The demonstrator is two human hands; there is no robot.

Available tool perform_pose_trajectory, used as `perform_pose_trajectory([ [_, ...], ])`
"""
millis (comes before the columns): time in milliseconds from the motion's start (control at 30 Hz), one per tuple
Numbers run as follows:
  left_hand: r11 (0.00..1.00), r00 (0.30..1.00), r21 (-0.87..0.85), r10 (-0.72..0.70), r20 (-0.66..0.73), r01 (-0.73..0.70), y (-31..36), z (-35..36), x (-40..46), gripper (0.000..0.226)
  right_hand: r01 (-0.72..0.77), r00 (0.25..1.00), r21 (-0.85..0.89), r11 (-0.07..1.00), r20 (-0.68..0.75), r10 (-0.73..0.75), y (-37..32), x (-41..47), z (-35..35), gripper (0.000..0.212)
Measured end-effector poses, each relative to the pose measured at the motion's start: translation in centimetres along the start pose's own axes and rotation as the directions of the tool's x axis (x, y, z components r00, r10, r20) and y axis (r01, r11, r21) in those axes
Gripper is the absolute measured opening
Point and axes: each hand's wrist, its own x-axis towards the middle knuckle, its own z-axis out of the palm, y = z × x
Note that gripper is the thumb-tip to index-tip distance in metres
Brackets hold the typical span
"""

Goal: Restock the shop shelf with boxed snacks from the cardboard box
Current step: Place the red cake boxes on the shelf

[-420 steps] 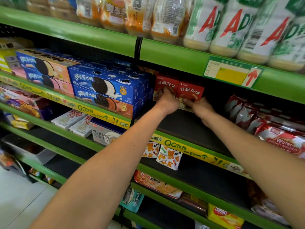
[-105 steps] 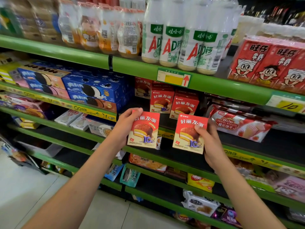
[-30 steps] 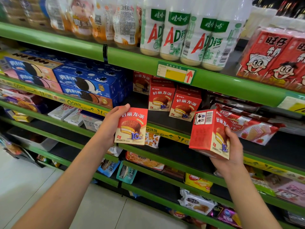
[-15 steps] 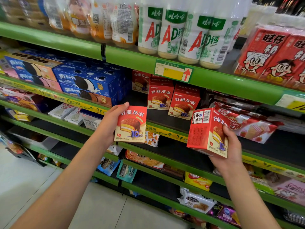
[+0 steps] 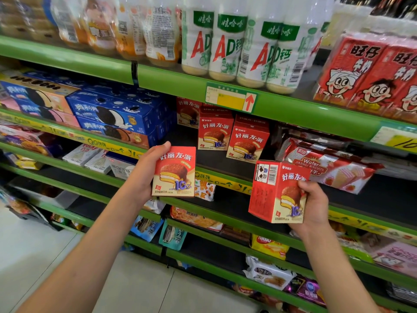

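At the left of the frame, blue cookie boxes (image 5: 112,114) sit stacked on a green shelf (image 5: 67,134). Just right of them, near the centre, the left hand (image 5: 144,175) grips a red snack box (image 5: 173,171) by its left edge, thumb on top — front face toward the camera, held upright in front of the shelf edge. Behind it, further in, three more red boxes (image 5: 230,134) of the same kind stand on the shelf. To the right, the right hand (image 5: 316,204) holds a second red box (image 5: 277,193), turned so its barcode side shows, fingers wrapped round its right side. Wafer packets (image 5: 325,163) lie at the far right; white drink bottles (image 5: 237,46) stand above.
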Motion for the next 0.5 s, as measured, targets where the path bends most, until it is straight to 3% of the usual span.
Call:
perform_pose_trajectory([
  [133, 1.0, 1.0, 0.003, -0.004, -0.01, 0.004, 0.03, 0.04, 0.02, 0.044, -0.016, 0.999, -0.001, 1.0, 0.029, 0.016, -0.09, 0.14, -0.03, 0.013],
  [300, 1.0, 1.0, 0.023, 0.0, -0.01, 0.0, 0.12, 0.09, -0.01, 0.044, -0.03, 0.998, -0.004, 1.0, 0.051, 0.03, -0.16, 0.2, 0.03, 0.052],
  [500, 0.999, 1.0, 0.049, 0.004, -0.009, -0.004, 0.21, 0.1, 0.07, 0.039, -0.023, 0.999, 0.0, 1.0, 0.048, 0.023, 0.02, 0.41, -0.23, 0.03],
])
